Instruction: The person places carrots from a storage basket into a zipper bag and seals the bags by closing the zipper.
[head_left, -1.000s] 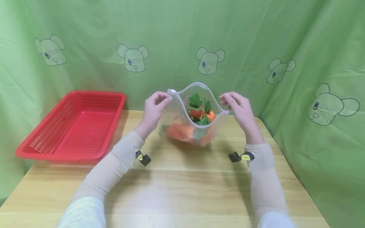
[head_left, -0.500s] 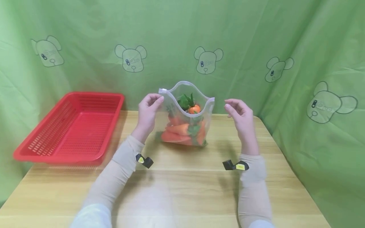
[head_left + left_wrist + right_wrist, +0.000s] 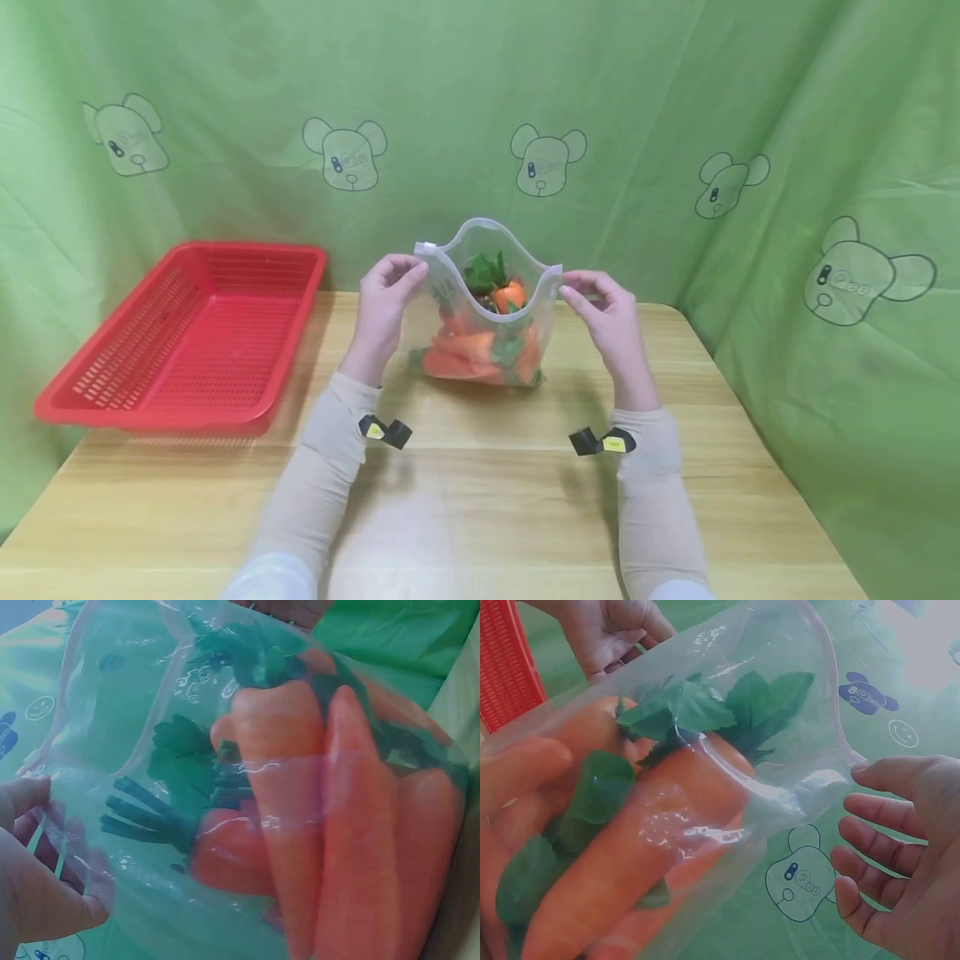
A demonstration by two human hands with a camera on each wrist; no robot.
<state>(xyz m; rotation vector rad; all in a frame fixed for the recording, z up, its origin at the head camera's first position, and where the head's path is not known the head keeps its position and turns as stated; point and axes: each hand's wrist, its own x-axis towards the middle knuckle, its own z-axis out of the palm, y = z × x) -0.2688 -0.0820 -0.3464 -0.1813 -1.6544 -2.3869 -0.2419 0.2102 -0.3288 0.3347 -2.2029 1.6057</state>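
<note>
A clear slider zip bag (image 3: 442, 312) stands on the table with its mouth spread wide. Inside are several orange carrots (image 3: 289, 780) with green leafy tops (image 3: 679, 709), seen through the plastic. My left hand (image 3: 382, 304) pinches the bag's upper left corner, just below the white slider (image 3: 427, 247). At the opposite corner my right hand (image 3: 611, 321) pinches the zip's end between thumb and index finger. In the right wrist view the other fingers (image 3: 877, 866) of that hand are loosely bent, off the bag.
A red perforated plastic basket (image 3: 296, 367) sits on the left of the wooden table (image 3: 480, 508). Behind and to the right hangs a green curtain (image 3: 450, 83) with printed bear heads, close to the table's edges.
The bag shifted left and settled on the table. My right hand came off its right corner, then moved back left to that corner. My left hand stayed at its corner throughout.
</note>
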